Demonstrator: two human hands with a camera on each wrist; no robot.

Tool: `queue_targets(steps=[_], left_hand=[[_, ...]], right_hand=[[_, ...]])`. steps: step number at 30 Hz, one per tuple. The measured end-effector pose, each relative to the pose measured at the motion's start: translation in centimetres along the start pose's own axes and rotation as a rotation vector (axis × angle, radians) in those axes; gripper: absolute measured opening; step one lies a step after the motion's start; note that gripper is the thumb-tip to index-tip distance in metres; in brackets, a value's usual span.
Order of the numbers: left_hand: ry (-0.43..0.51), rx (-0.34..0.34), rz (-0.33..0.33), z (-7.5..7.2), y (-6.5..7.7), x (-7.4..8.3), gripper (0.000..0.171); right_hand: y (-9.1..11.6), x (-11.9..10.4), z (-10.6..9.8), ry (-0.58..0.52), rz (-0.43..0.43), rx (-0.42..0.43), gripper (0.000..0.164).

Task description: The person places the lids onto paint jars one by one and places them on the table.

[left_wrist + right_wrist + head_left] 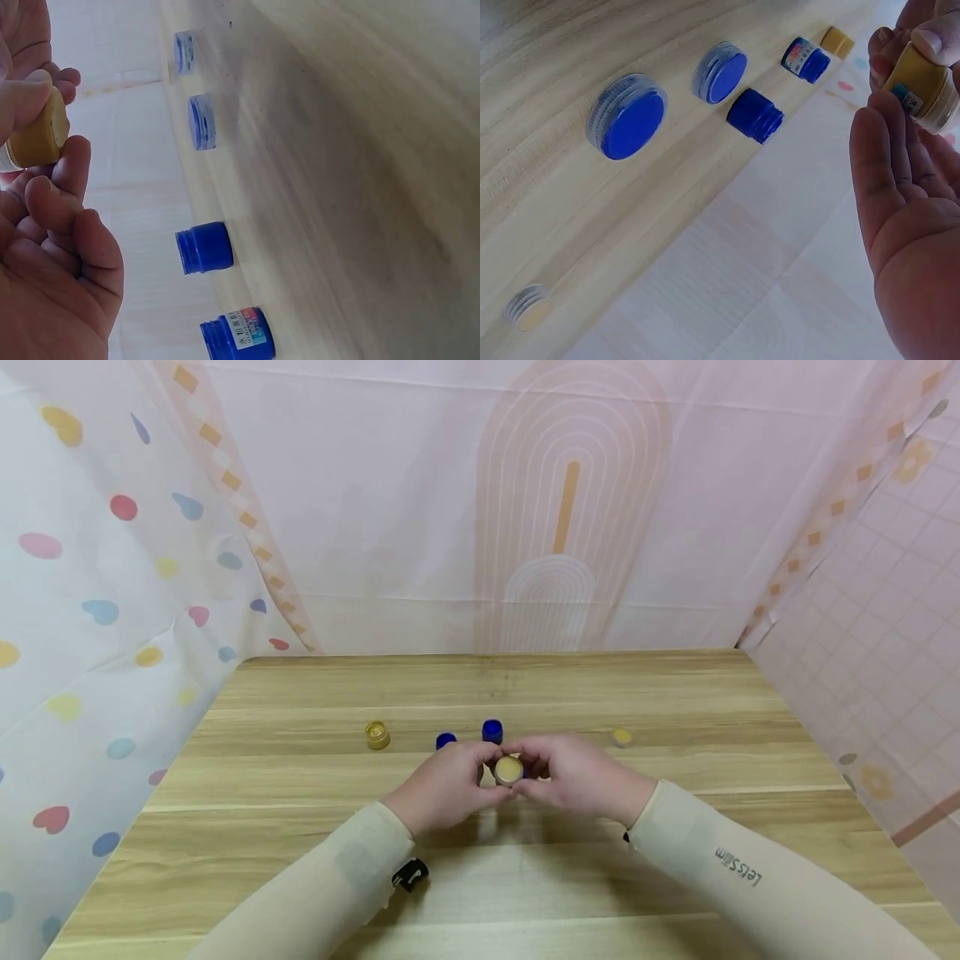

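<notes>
Just above the table, both hands hold a small gold paint jar [509, 769] between them, its clear, gold-tinted lid facing up. The left hand [448, 787] pinches it from the left with thumb and fingers. From the other side, the right hand [581, 777] curls its thumb and fingertips round the jar and lid. A label on the gold paint jar [919, 79] shows in the right wrist view. Beyond the hands stand two uncapped blue paint jars, one blue jar [492, 732] and another blue jar [446, 740] partly hidden by the left hand.
An uncapped gold jar [377, 737] stands at the left on the wooden table [300, 793]. A gold-tinted lid [622, 737] lies to the right. Two blue lids, a nearer lid [634, 124] and a farther lid [721, 73], lie near the hands. Patterned cloth [375, 527] hangs behind.
</notes>
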State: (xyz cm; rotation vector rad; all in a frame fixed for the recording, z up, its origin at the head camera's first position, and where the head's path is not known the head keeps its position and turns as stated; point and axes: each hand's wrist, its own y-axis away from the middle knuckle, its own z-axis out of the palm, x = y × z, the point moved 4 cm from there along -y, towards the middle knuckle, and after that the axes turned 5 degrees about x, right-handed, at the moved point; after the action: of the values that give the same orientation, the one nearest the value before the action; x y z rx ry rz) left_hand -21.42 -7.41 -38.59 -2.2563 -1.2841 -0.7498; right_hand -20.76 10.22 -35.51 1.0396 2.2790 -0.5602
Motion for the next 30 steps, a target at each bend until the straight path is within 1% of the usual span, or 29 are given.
queue_targets(steps=[7,10,13,15,21,23,27,29,30], left_hand=[[0.007,-0.026,-0.012,-0.1,0.0,0.1,0.016],[0.005,-0.024,-0.011,0.0,0.0,0.1,0.021],[-0.009,-0.019,0.0,0.3,0.0,0.0,0.032],[-0.022,-0.014,0.01,0.4,0.1,0.0,0.035],[-0.035,0.007,0.022,0.7,0.2,-0.3,0.032],[-0.031,0.006,0.025,0.6,0.2,-0.3,0.032],[-0.021,-0.007,0.029,0.3,0.2,-0.3,0.025],[-0.016,-0.018,0.02,0.2,0.2,-0.3,0.022],[-0.012,-0.023,0.013,0.1,0.2,-0.3,0.022]], right_hand=[[0.0,-0.2,-0.1,0.011,-0.025,0.015,0.032],[0.0,-0.2,0.1,0.005,-0.024,0.032,0.03],[0.0,-0.2,0.5,-0.011,-0.003,0.046,0.025],[0.1,-0.1,0.8,-0.025,0.019,0.056,0.023],[0.2,0.0,1.4,-0.056,0.079,0.074,0.018],[0.2,0.0,1.3,-0.044,0.071,0.058,0.022],[0.2,0.0,0.7,-0.004,0.025,0.005,0.037],[0.2,-0.1,0.4,0.019,0.002,-0.008,0.042],[0.2,-0.1,0.3,0.029,-0.006,-0.01,0.042]])
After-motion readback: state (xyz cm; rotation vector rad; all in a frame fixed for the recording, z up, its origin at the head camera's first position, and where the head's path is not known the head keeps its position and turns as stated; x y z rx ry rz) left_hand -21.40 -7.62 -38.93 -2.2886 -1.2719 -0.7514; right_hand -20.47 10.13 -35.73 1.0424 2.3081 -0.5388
